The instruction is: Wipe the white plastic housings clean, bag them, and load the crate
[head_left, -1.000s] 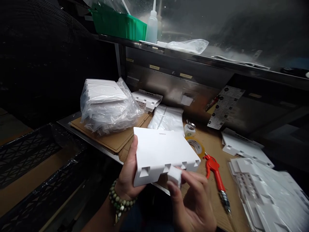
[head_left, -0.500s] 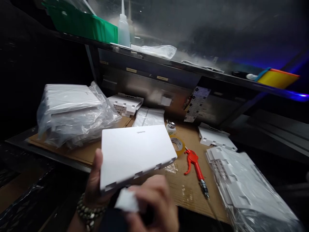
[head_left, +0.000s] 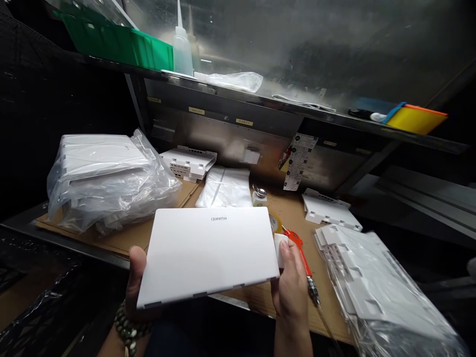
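Observation:
A white rectangular cover (head_left: 208, 253) with upside-down HUAWEI lettering near its far edge is held up between both hands. My left hand (head_left: 138, 282), with a beaded bracelet on the wrist, grips its left edge, thumb at the side and fingers hidden underneath. At the right edge my right hand (head_left: 292, 277) pinches a folded white cloth (head_left: 281, 250) against the cover. Just beyond that hand lies a red air gun (head_left: 302, 253), partly hidden behind the fingers. A roll of yellow tape (head_left: 275, 224) shows behind the cover's right corner.
Bagged white covers (head_left: 107, 158) are stacked at left, more bagged parts (head_left: 375, 277) at right. White housings (head_left: 191, 161) stand behind, near flat plastic bags (head_left: 226, 187) and a pump bottle (head_left: 259, 197). A shelf (head_left: 223, 89) above carries a green bin (head_left: 119, 47) and squeeze bottle (head_left: 182, 54).
My right hand has moved from the cover's near edge to its right edge, carrying the cloth. The cover has turned slightly and sits lower and more squarely in view.

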{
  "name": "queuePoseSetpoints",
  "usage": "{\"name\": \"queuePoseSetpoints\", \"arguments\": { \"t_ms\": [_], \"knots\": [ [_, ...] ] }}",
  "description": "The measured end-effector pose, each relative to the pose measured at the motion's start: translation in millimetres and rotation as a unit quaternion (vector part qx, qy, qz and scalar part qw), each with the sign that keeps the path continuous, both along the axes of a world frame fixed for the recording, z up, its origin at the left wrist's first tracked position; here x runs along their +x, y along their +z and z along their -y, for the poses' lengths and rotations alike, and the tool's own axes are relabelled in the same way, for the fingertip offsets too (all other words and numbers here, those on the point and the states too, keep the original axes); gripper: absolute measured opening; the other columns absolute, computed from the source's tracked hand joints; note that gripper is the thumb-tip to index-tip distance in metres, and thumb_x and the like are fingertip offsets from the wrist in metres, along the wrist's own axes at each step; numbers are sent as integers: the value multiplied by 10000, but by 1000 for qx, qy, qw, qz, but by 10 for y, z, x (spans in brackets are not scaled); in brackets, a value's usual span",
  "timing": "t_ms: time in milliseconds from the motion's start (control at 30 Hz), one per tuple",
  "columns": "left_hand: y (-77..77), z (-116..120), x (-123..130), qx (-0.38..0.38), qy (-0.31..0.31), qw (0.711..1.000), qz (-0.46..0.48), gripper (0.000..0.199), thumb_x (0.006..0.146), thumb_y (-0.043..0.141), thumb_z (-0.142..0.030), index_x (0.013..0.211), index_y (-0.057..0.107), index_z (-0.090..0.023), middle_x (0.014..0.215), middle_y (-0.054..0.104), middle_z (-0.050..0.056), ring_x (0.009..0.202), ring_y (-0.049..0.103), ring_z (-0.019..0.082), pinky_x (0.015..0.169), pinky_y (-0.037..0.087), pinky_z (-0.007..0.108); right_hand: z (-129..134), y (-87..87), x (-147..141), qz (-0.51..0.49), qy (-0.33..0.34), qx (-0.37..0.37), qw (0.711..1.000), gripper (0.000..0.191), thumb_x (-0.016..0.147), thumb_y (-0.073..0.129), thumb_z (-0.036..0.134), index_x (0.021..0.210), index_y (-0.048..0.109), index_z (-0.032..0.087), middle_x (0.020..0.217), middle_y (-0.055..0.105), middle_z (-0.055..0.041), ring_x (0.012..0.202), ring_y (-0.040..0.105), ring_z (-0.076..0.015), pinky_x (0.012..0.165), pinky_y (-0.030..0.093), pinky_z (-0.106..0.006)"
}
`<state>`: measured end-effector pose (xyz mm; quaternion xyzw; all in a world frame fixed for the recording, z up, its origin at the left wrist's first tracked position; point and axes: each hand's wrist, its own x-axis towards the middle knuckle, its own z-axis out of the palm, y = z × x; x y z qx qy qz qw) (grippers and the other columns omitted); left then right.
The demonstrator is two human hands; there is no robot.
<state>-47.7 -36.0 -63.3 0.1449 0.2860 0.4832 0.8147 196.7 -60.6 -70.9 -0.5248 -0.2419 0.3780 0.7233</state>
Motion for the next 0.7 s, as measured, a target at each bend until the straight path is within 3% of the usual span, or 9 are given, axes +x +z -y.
{"name": "queuePoseSetpoints", "arguments": {
  "t_ms": [133, 200, 300, 400, 500, 567, 633, 700],
  "knots": [
    [-13, -45, 15, 28, -37, 997, 63, 724, 807, 447, -882, 1129, 762, -315, 1155, 784, 7, 1292, 602, 335, 1075, 477, 458, 8, -47, 32, 24, -12, -18, 999, 407, 880, 653, 580, 1058, 596, 218, 895, 710, -14, 752, 678, -186, 616, 523, -280],
    [-41, -107, -9, 45, -54, 996, 50, 679, 819, 527, -833, 1085, 781, -261, 1088, 799, 40, 1232, 643, 356, 1019, 518, 467, 10, -76, 49, 31, -28, -17, 999, 438, 882, 652, 580, 1107, 607, 208, 936, 716, -29, 782, 677, -186, 630, 519, -275],
    [-62, -205, -53, 85, -26, 991, -102, 532, 694, 845, -611, 1014, 792, -190, 978, 812, 102, 996, 749, 363, 798, 621, 395, 28, -126, 63, 50, -62, 5, 997, 420, 894, 655, 547, 1136, 605, 206, 940, 711, -28, 767, 664, -174, 642, 509, -273],
    [-6, -214, -66, 128, 44, 947, -292, 410, 602, 963, -356, 935, 802, -179, 895, 814, 102, 810, 770, 293, 647, 616, 273, 48, -174, 92, 82, -77, 45, 993, 382, 901, 656, 515, 1115, 572, 210, 893, 706, -17, 721, 653, -166, 650, 503, -284],
    [107, -134, -79, 214, 89, 890, -393, 323, 593, 966, -372, 835, 828, -210, 880, 816, 73, 874, 756, 271, 776, 606, 230, 56, -188, 164, 166, -105, 63, 978, 343, 912, 628, 495, 1071, 578, 195, 917, 718, -38, 820, 665, -191, 755, 503, -332],
    [179, -81, -94, 279, 85, 853, -433, 279, 643, 935, -409, 852, 840, -250, 936, 818, 45, 914, 746, 267, 856, 592, 240, 66, -170, 219, 195, -126, 64, 971, 305, 935, 590, 469, 1049, 592, 187, 965, 720, -54, 895, 655, -203, 802, 486, -350],
    [226, -52, -101, 312, 86, 834, -446, 241, 696, 898, -417, 879, 843, -270, 971, 815, 33, 943, 739, 270, 899, 583, 263, 84, -131, 255, 168, -127, 65, 975, 283, 952, 561, 449, 1053, 592, 186, 991, 718, -57, 879, 650, -199, 778, 482, -347],
    [245, -49, -95, 316, 94, 837, -437, 241, 694, 903, -397, 878, 845, -253, 970, 812, 59, 967, 735, 285, 909, 576, 271, 108, -82, 257, 130, -113, 66, 983, 277, 953, 560, 441, 1056, 580, 185, 983, 714, -54, 793, 649, -184, 713, 479, -332]
  ]
}}
